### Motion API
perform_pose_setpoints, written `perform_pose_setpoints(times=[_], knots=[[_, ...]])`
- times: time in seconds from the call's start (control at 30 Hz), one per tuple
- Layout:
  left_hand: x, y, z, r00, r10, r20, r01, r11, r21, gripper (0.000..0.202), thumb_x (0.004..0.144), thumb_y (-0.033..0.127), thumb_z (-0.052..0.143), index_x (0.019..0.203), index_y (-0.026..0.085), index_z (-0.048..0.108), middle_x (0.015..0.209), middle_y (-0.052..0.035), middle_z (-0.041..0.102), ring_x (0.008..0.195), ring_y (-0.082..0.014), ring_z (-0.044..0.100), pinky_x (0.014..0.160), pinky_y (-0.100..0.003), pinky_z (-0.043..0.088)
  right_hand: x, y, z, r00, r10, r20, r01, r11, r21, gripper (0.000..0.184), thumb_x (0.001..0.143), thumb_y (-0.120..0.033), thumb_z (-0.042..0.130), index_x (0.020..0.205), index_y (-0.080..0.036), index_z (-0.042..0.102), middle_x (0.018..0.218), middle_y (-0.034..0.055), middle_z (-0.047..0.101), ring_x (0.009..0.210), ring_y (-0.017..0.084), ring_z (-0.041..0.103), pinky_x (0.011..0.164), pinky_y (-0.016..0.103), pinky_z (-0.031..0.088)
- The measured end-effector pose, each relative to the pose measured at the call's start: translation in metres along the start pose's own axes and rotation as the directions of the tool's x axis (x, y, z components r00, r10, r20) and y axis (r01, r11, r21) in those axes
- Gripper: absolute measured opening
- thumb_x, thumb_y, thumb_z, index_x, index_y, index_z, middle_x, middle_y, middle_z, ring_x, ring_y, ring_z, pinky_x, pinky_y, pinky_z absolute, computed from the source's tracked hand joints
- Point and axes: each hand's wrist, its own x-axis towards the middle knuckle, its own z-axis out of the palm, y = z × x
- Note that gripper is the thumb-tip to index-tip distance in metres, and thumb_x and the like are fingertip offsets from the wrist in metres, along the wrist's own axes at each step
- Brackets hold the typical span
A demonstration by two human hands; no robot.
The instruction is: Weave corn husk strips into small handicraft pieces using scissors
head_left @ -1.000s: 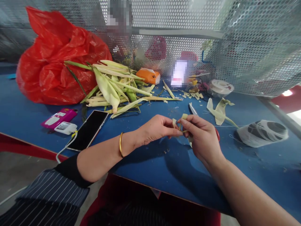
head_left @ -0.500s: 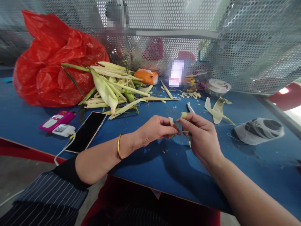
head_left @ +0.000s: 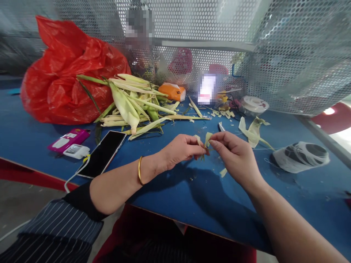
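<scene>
My left hand (head_left: 184, 150) is closed in a pinch on small pale-green pieces of corn husk. My right hand (head_left: 236, 155), thumb and forefinger together, pinches the edge of an upright husk strip (head_left: 208, 138) that rises beside the left fingertips. The two hands are close together above the blue table (head_left: 175, 193). Under my right hand lies a small husk scrap (head_left: 223, 172). Just beyond that hand is the tip of a blade-like metal tool (head_left: 221, 126), its rest hidden. To the right, a torn husk piece (head_left: 252, 134) lies on the table.
A pile of corn husks (head_left: 128, 106) leans by a red plastic bag (head_left: 74, 76). Nearer are a phone (head_left: 102, 153) and a magenta device (head_left: 68, 140). A thread spool (head_left: 301, 157) lies right, a white tape roll (head_left: 255, 105) behind. A perforated metal screen (head_left: 192, 22) closes the back.
My right hand has drawn slightly away from the left and now pinches the upright strip. A husk scrap now shows on the table beneath it. The view has shifted slightly.
</scene>
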Motion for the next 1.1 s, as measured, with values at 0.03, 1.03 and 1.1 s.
perform_pose_setpoints(times=[0.03,1.03,1.1], knots=[[0.000,0.000,0.000,1.000,-0.006,0.002,0.006,1.000,0.006,0.014,0.068,0.028,0.068,0.073,0.015,0.071,0.061,0.0013,0.057,0.054,-0.0071,0.044,0.048,-0.021,0.024,0.000,0.000,0.001,1.000,0.007,-0.023,-0.006,1.000,0.016,0.015,0.086,-0.032,0.058,0.083,-0.018,0.064,0.056,-0.0057,0.046,0.050,0.009,0.035,0.047,0.024,0.027],[0.005,-0.001,0.006,0.959,0.131,-0.250,-0.218,0.907,-0.360,0.011,0.068,0.016,0.076,0.079,0.013,0.074,0.087,-0.0062,0.074,0.090,-0.0160,0.065,0.088,-0.031,0.046,-0.014,0.001,0.022,0.997,-0.063,0.047,0.062,0.998,0.007,0.016,0.085,-0.034,0.063,0.078,-0.020,0.068,0.073,0.0014,0.067,0.065,0.016,0.056,0.062,0.029,0.043],[0.005,-0.002,0.008,0.960,0.105,-0.261,-0.199,0.908,-0.369,0.009,0.068,0.015,0.076,0.076,0.013,0.074,0.086,-0.0059,0.073,0.088,-0.0163,0.066,0.089,-0.032,0.047,-0.013,0.006,0.030,0.995,0.022,0.102,-0.034,0.993,0.111,0.018,0.083,-0.035,0.064,0.077,-0.018,0.068,0.073,0.0015,0.067,0.065,0.016,0.056,0.063,0.029,0.044]])
